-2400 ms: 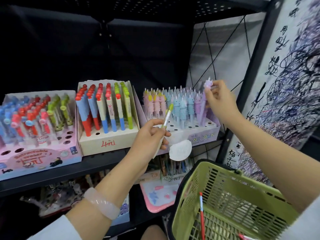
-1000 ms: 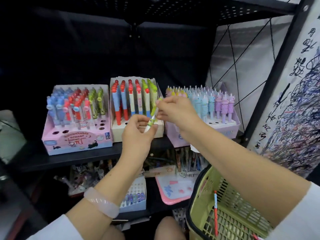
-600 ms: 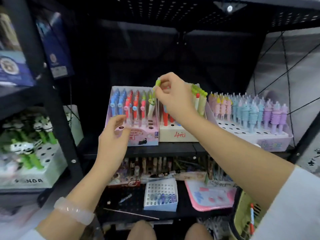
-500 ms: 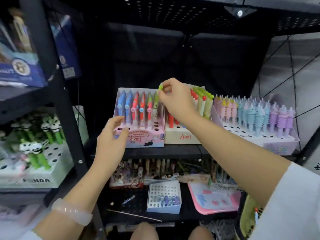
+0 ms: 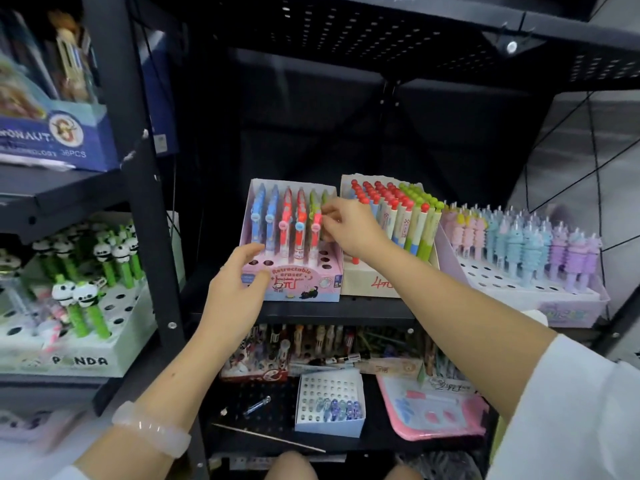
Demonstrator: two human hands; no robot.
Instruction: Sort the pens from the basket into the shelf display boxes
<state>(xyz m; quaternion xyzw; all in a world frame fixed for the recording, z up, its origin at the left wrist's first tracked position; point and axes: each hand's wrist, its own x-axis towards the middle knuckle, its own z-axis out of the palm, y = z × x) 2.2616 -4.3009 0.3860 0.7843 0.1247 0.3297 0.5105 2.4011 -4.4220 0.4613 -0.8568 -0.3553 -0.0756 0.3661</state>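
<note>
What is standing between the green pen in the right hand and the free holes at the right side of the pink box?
Nothing visible blocks it. The right hand holds the green pen over the right column of the pink box, where empty holes lie open below. The left hand rests on the box's front left corner, clear of them.

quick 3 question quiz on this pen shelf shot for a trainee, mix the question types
1. True or false: the right hand is at the green pens in the pink eraser-pen box.
2. Which box stands directly right of the pink one? A) panda pen box B) cream box of red and green capped pens C) unicorn pen box
3. Fill in: the left hand touches the pink box's ___ corner.

Key: 1 true; 2 B, the cream box; 3 front left.
</note>
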